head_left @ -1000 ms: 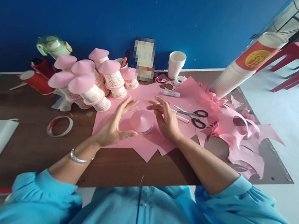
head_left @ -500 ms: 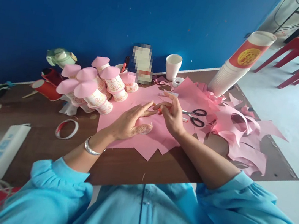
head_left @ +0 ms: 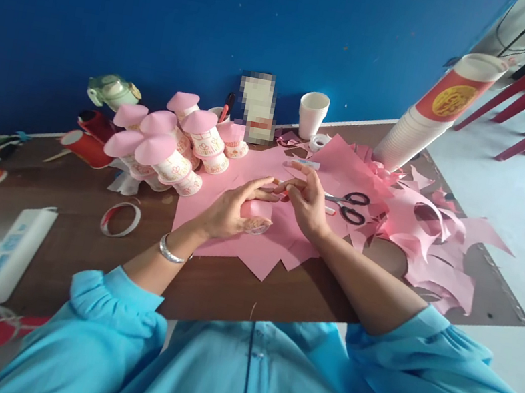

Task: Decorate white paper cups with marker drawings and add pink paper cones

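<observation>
My left hand (head_left: 232,210) curves around a small patterned paper cup with a pink paper top (head_left: 256,209), its thumb along the near side. The cup is tilted and partly hidden by the fingers. My right hand (head_left: 308,203) is close by, its thumb and index finger pinched together, with a small red bit showing between them. The fingertips of both hands nearly meet. Beneath them lies a pink paper sheet (head_left: 214,242). Black-handled scissors (head_left: 353,207) and a white marker with a red end (head_left: 325,210) lie just right of my right hand.
Pink-roofed cup houses (head_left: 156,151) cluster at the left. A tape roll (head_left: 136,223) lies nearer me. A white cup (head_left: 311,117) stands by the blue wall. At the right are a tall leaning cup stack (head_left: 416,132) and pink paper scraps (head_left: 442,272).
My left hand has turned a little, so the pink top of the cup now shows between its fingers and thumb. My right hand stays pinched close by. The view has shifted slightly.
</observation>
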{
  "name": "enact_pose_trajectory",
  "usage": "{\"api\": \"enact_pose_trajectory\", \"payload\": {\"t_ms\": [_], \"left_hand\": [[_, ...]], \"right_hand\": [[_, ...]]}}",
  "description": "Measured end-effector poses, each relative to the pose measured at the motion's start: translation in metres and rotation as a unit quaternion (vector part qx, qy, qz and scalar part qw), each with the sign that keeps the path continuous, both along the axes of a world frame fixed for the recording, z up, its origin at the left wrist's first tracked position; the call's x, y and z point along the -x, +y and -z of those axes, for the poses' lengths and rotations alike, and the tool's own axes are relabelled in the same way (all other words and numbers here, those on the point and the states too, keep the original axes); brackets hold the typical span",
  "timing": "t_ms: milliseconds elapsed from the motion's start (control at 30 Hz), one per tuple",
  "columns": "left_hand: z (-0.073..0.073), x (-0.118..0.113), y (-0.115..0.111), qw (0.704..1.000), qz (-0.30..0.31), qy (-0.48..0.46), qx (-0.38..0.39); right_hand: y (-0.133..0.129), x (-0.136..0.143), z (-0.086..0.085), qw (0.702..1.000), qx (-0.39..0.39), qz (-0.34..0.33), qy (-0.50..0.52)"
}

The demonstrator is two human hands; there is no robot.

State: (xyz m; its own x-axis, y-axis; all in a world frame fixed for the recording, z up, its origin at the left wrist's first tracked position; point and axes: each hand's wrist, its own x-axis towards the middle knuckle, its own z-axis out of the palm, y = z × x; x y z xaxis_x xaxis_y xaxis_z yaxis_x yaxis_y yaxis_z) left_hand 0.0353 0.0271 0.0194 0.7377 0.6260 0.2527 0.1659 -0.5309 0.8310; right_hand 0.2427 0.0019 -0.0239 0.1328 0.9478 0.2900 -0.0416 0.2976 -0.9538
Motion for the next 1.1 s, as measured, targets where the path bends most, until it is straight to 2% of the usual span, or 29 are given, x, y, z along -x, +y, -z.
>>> {"api": "enact_pose_trajectory", "payload": {"t_ms": [200, 267, 333, 433, 500, 567, 667, 733, 833, 933, 1100], "left_hand": [[0.001, 0.009, 0.001, 1.000, 0.003, -0.010, -0.017], [0.000, 0.018, 0.002, 0.999, -0.027, -0.033, -0.012], [0.001, 0.031, 0.003, 0.995, -0.088, -0.056, 0.005], [0.011, 0.050, 0.002, 0.986, -0.136, -0.073, 0.060], [0.019, 0.060, -0.003, 0.984, -0.147, -0.050, 0.092], [0.027, 0.064, -0.009, 0.986, -0.141, -0.018, 0.086], [0.034, 0.059, -0.016, 0.991, -0.128, 0.048, 0.005], [0.036, 0.049, -0.018, 0.985, -0.130, 0.092, -0.072], [0.037, 0.032, -0.020, 0.974, -0.127, 0.128, -0.136], [0.035, 0.022, -0.023, 0.969, -0.153, 0.119, -0.153], [0.025, 0.022, -0.029, 0.956, -0.259, 0.053, -0.130]], "right_hand": [[0.000, -0.002, 0.002, 1.000, 0.000, 0.009, -0.007], [-0.001, -0.002, 0.001, 1.000, -0.002, 0.015, -0.019], [-0.001, -0.003, 0.002, 0.999, -0.006, 0.014, -0.037], [-0.001, -0.002, 0.006, 0.997, -0.010, -0.007, -0.082], [0.000, -0.002, 0.011, 0.993, -0.013, -0.022, -0.115], [0.001, -0.002, 0.015, 0.988, -0.016, -0.034, -0.147], [-0.001, -0.002, 0.016, 0.979, -0.022, -0.042, -0.197], [-0.003, -0.001, 0.014, 0.973, -0.026, -0.041, -0.227], [-0.005, 0.000, 0.012, 0.966, -0.036, -0.037, -0.253], [-0.005, 0.000, 0.011, 0.962, -0.041, -0.038, -0.266], [-0.006, 0.002, 0.008, 0.974, -0.032, -0.026, -0.224]]}}
